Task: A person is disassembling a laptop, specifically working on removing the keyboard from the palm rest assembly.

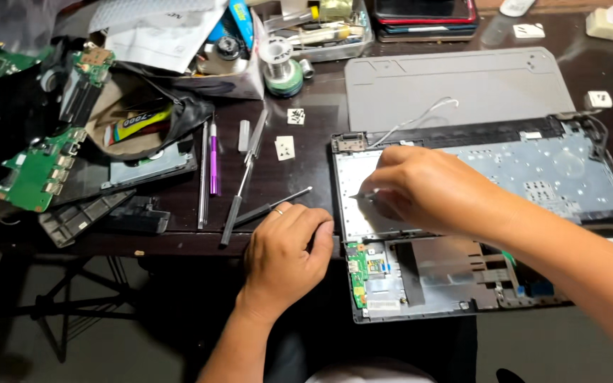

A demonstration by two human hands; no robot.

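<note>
My right hand (427, 188) reaches over the opened laptop shell (477, 213) lying at the near edge of the dark wooden surface (306, 152), its fingers pinched on a thin dark tool (360, 196) whose tip meets the flat silvery metal plate inside. My left hand (285, 252) rests curled at the shell's left edge, fingers pressed together — a ring on one. Behind, a clear plastic tray (321, 35) holds small tools beside a solder spool (279, 67) — and an open dark pouch (143, 117) holds a yellow tube.
</note>
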